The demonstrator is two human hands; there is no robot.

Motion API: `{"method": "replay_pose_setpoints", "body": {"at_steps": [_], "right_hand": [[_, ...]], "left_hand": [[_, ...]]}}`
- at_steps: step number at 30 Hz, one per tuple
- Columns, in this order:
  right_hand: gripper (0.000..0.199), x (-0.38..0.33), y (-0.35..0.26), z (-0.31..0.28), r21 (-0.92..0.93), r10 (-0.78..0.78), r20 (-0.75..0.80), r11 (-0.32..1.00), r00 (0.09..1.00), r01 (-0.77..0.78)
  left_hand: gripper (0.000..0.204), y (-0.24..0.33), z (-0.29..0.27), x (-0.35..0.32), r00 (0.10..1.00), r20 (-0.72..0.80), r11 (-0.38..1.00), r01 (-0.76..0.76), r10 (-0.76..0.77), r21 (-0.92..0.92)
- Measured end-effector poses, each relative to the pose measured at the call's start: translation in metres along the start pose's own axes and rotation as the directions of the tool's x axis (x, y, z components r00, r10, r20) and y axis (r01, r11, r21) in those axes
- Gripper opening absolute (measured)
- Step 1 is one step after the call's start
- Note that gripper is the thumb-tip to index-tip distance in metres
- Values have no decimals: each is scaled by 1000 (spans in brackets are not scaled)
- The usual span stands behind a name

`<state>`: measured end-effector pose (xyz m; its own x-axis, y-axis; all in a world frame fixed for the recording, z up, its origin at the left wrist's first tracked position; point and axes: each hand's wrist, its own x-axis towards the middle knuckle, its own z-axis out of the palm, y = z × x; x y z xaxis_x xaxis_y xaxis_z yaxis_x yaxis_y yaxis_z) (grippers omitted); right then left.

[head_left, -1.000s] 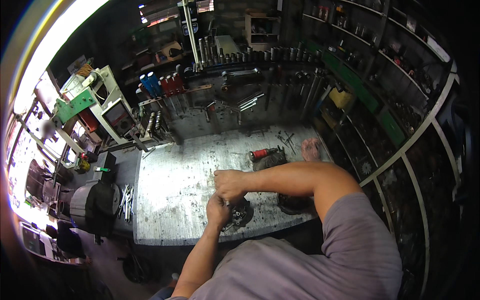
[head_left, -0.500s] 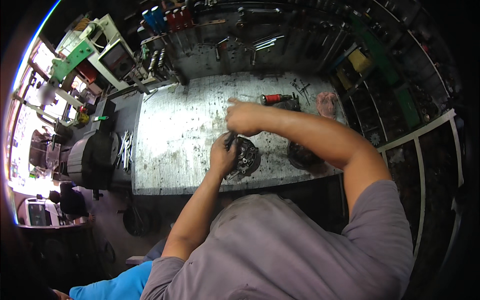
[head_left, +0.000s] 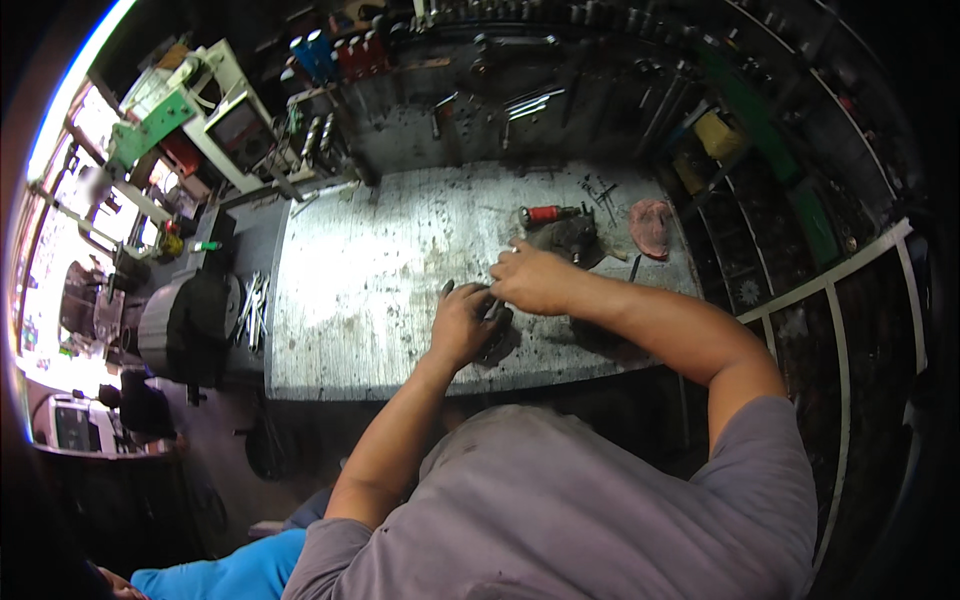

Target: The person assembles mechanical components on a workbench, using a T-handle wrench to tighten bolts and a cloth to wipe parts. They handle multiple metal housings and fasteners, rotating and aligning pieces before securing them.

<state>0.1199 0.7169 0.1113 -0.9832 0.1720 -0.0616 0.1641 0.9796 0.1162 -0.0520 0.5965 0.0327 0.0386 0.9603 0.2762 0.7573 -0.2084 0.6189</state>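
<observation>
The surface point(head_left: 370, 260) is a worn grey metal bench top, wider left to right than deep. A tool rack point(head_left: 520, 90) lines the far wall, hung with wrenches and other dark tools. A dark grey machine point(head_left: 185, 320) stands just off the left edge of the surface. The left hand point(head_left: 462, 322) and the right hand point(head_left: 532, 280) meet near the middle of the near edge, touching, both closed on a dark metal part point(head_left: 497, 335) that rests on the surface beneath them. A second dark part point(head_left: 562, 238) lies just beyond the right hand. A pink rag point(head_left: 651, 226) lies at the far right. A red-handled tool point(head_left: 543, 213) lies beside the second part.
</observation>
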Motion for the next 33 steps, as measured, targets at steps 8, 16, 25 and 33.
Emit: {"method": "replay_pose_setpoints", "body": {"at_steps": [8,16,25,33], "right_hand": [[13,0,-9,-2,0,-27,-178,1000,984,28],[36,13,-20,-22,292,348,334,845,876,-447],[37,-13,-55,83,923,621,-58,331,782,-194],[14,12,-75,122,885,794,-416,465,443,-4]], "left_hand": [[20,4,1,-2,991,-123,999,-46,48,20],[20,12,2,2,993,-88,997,82,-81,4],[27,-6,4,0,999,27,994,-47,45,97],[36,-15,11,2,994,-43,994,95,-97,-49]]}}
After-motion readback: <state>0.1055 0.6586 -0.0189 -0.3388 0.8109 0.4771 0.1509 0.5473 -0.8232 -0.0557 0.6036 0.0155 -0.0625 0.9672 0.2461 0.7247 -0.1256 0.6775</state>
